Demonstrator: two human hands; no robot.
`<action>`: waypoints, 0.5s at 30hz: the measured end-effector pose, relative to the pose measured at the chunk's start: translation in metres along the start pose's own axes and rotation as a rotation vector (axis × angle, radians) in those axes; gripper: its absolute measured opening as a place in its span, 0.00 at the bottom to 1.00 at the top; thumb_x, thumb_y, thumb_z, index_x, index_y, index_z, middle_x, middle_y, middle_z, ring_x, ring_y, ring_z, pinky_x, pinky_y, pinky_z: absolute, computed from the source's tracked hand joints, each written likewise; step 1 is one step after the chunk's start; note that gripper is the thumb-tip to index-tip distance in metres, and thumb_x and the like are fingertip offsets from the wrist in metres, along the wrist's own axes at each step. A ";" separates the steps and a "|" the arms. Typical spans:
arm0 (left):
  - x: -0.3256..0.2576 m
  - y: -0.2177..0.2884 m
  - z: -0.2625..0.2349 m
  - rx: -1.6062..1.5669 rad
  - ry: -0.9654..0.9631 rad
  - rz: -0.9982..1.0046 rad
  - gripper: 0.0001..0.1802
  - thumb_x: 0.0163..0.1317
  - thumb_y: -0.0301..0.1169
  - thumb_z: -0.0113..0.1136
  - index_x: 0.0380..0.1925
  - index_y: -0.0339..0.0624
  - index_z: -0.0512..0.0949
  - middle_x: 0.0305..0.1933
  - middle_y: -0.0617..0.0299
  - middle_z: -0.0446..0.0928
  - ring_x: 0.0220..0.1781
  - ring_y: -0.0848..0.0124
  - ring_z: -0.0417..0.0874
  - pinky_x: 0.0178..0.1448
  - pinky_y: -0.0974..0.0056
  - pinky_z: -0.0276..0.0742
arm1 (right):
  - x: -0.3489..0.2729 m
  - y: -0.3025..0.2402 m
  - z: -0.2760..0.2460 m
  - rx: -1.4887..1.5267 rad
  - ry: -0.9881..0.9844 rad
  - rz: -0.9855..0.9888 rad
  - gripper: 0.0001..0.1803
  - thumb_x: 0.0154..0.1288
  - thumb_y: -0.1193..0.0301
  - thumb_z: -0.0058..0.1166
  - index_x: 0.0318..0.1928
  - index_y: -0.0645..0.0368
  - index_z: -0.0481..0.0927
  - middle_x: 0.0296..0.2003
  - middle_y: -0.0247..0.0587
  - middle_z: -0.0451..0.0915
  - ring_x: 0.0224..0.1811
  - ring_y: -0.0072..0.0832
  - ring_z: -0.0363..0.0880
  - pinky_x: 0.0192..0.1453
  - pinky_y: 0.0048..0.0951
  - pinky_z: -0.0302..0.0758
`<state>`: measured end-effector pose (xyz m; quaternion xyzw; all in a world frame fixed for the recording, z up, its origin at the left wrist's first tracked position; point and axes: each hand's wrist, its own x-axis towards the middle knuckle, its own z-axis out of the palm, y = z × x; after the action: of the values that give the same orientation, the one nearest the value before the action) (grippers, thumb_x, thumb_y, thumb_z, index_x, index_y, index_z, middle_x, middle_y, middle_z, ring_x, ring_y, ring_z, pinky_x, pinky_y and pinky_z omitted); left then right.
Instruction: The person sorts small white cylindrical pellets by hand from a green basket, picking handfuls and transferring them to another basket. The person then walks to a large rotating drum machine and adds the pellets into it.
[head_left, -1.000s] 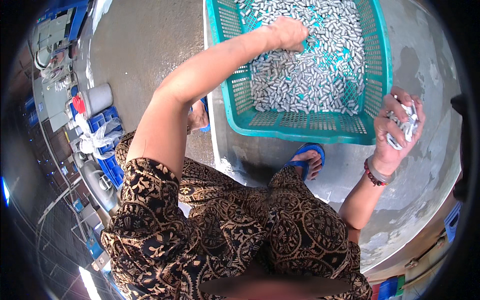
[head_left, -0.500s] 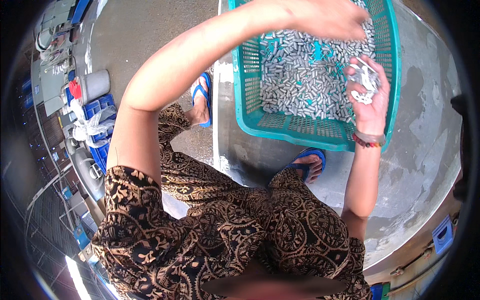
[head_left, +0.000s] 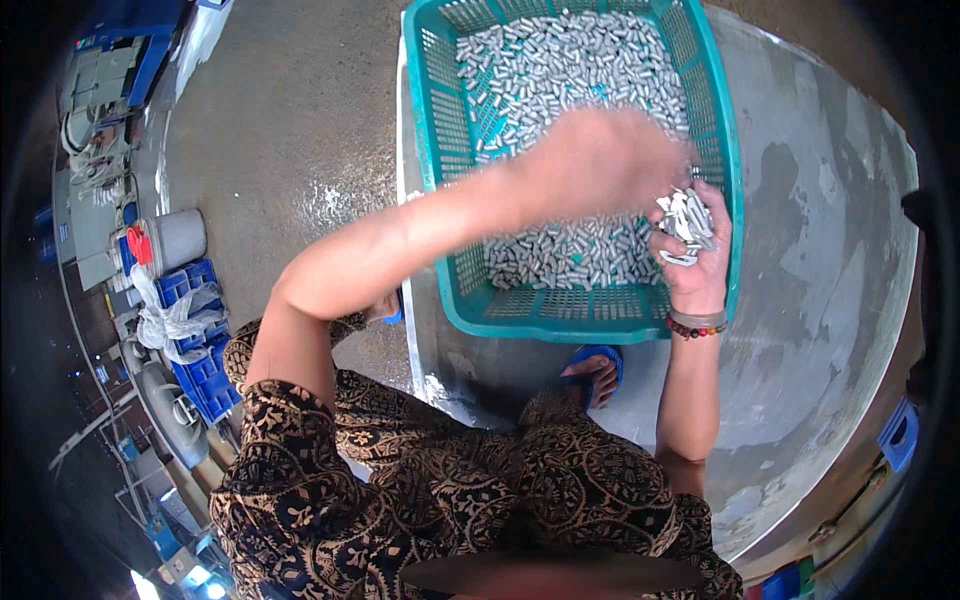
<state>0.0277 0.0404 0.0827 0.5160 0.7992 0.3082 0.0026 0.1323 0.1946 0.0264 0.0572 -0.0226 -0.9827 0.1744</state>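
A green plastic basket (head_left: 590, 328) with slotted walls holds a great many small silver-grey cylinders (head_left: 575, 65), spread over its bottom in a loose layer. Above its right side, my right hand (head_left: 705, 270) is closed around a bundle of small flat white and grey strips (head_left: 686, 225), which stick out of the palm. My left hand (head_left: 620, 160) reaches across the basket, its far end close to the strips. Motion smears it, so its fingers and anything in them cannot be made out.
Wet concrete floor (head_left: 300, 130) lies to the left, with a raised grey slab (head_left: 800, 230) under the basket. Blue crates (head_left: 205, 375), a clear plastic bag (head_left: 175, 320) and a grey bucket (head_left: 182, 238) stand at the left. My blue sandal (head_left: 605, 365) is just below the basket.
My left hand has come nearer in the view, down toward the strips in my right hand. The view has shifted, so the basket appears farther left and lower. My right hand keeps its hold.
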 end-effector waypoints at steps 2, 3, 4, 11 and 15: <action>0.023 -0.064 0.015 0.026 -0.103 -0.281 0.14 0.61 0.37 0.50 0.41 0.42 0.77 0.40 0.49 0.78 0.47 0.56 0.78 0.50 0.57 0.74 | -0.013 -0.002 0.002 -0.048 0.236 -0.088 0.11 0.63 0.66 0.46 0.36 0.62 0.71 0.36 0.48 0.71 0.35 0.38 0.72 0.11 0.20 0.64; 0.036 -0.094 0.025 0.016 -0.191 -0.259 0.17 0.61 0.41 0.49 0.46 0.45 0.76 0.47 0.51 0.76 0.52 0.55 0.74 0.58 0.55 0.67 | -0.019 -0.003 0.004 -0.032 0.250 -0.105 0.11 0.63 0.66 0.46 0.36 0.62 0.71 0.35 0.48 0.71 0.34 0.37 0.72 0.12 0.20 0.64; 0.044 -0.114 0.044 0.078 -0.076 -0.188 0.20 0.60 0.45 0.49 0.48 0.48 0.75 0.52 0.53 0.73 0.57 0.55 0.69 0.61 0.52 0.62 | -0.023 -0.003 0.007 -0.026 0.301 -0.123 0.11 0.63 0.66 0.45 0.36 0.62 0.71 0.34 0.47 0.70 0.34 0.36 0.71 0.12 0.20 0.64; 0.017 -0.097 0.148 0.304 -0.051 -0.249 0.33 0.55 0.59 0.47 0.60 0.61 0.60 0.58 0.59 0.62 0.62 0.55 0.58 0.60 0.44 0.55 | -0.045 -0.005 0.027 0.042 0.273 -0.221 0.12 0.64 0.66 0.41 0.36 0.63 0.70 0.35 0.50 0.68 0.32 0.35 0.67 0.10 0.18 0.63; -0.063 -0.058 0.102 0.136 -0.483 0.086 0.27 0.56 0.51 0.53 0.56 0.66 0.64 0.59 0.61 0.61 0.64 0.58 0.57 0.63 0.44 0.54 | -0.044 -0.012 0.031 0.061 0.184 -0.249 0.13 0.65 0.66 0.40 0.37 0.64 0.70 0.36 0.49 0.65 0.31 0.34 0.64 0.09 0.18 0.64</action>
<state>0.0423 0.0225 -0.0484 0.6073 0.7715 0.1214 0.1458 0.1652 0.2219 0.0614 0.1547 -0.0290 -0.9862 0.0507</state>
